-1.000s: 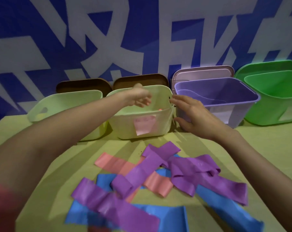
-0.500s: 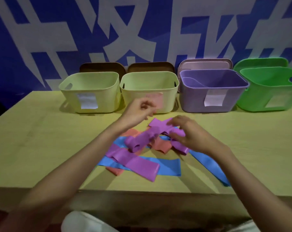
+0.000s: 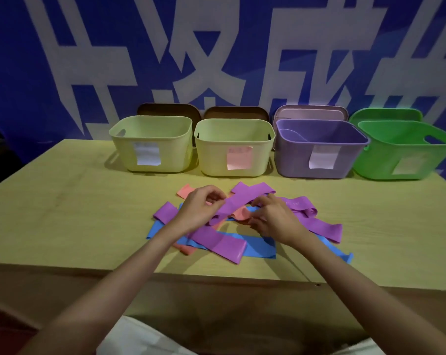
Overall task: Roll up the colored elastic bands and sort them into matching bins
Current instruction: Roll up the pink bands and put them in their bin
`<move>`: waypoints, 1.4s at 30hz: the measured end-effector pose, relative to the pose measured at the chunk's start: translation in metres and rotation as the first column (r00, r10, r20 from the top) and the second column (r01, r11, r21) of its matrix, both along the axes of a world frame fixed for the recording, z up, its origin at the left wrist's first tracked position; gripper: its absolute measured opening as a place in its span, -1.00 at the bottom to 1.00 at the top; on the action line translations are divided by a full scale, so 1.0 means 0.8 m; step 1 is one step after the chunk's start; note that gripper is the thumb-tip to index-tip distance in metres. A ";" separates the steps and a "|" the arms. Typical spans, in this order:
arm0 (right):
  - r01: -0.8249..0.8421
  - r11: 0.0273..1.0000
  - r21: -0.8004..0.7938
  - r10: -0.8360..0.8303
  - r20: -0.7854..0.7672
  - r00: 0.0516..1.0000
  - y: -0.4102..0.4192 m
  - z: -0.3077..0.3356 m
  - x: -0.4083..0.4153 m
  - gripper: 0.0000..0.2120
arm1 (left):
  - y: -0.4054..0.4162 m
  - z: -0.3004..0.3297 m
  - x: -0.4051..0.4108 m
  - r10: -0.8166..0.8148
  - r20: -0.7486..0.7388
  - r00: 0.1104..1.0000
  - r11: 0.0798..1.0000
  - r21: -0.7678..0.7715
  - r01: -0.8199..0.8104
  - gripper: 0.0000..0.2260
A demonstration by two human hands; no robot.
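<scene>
A heap of flat elastic bands lies mid-table: several purple, some blue [image 3: 258, 249] and pink [image 3: 186, 190]. One purple band [image 3: 245, 194] runs diagonally across the top of the heap. My left hand [image 3: 198, 209] pinches its lower left part, and my right hand [image 3: 276, 217] curls its fingers onto its right side, above a pink band [image 3: 241, 213]. Behind the heap stand four bins in a row: a pale yellow bin with a white label [image 3: 152, 129], a pale yellow bin with a pink label [image 3: 233, 131], a purple bin [image 3: 319, 160] and a green bin [image 3: 385, 160].
Brown, lilac and green lids lean upright behind the bins against a blue and white wall. The wooden table [image 3: 63, 213] has bare surface left and right of the heap. Its front edge is close to my body.
My left hand has come back from the pink-labelled bin to the heap. Both hands have dropped onto the top purple band and taken hold of it. The camera has pulled back.
</scene>
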State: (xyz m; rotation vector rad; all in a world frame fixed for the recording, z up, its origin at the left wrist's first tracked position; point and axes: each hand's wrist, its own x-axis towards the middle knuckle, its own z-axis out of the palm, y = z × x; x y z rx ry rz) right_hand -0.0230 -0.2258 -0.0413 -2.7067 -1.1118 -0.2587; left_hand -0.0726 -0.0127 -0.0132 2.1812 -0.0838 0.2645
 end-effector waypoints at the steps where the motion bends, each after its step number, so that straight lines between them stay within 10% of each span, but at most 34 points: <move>1: 0.019 0.996 0.087 -0.018 -0.014 1.000 0.003 0.007 0.002 -0.80 | 0.001 0.001 -0.002 0.005 0.004 1.000 1.000 -0.008 -0.005 -0.89; 10: 0.136 0.647 0.750 -0.105 -0.089 0.990 0.021 0.093 0.009 -0.84 | 0.006 0.011 -0.024 0.076 0.016 0.997 0.954 -0.291 -0.068 -0.74; 19: 0.110 0.408 0.906 0.088 -0.158 0.983 -0.009 0.121 -0.012 -0.86 | -0.041 0.019 -0.041 0.003 0.006 1.000 0.931 -0.366 -0.001 -0.37; 25: 0.467 0.180 0.866 0.477 -0.492 0.729 -0.039 0.126 -0.033 -0.77 | -0.079 0.006 -0.036 -0.051 0.039 0.998 0.947 -0.315 0.061 -0.05; 30: 0.611 0.107 0.785 0.637 -0.525 0.564 -0.064 0.123 -0.047 -0.75 | -0.105 0.006 -0.029 -0.366 -0.050 0.929 0.845 -0.436 0.310 -0.20; 34: 0.770 -0.011 0.638 0.792 -0.465 0.396 -0.079 0.123 -0.051 -0.73 | -0.125 0.004 -0.032 -0.460 -0.112 0.881 0.790 -0.504 0.349 -0.73; 38: 0.793 -0.082 0.604 0.756 -0.481 0.444 -0.105 0.107 -0.040 -0.72 | -0.124 -0.001 -0.031 -0.449 -0.131 0.884 0.822 -0.449 0.352 -0.89; 42: 0.726 0.050 0.686 0.524 -0.637 0.565 -0.140 0.080 -0.032 -0.77 | -0.112 -0.003 -0.025 -0.418 -0.167 0.893 0.828 -0.475 0.299 -0.97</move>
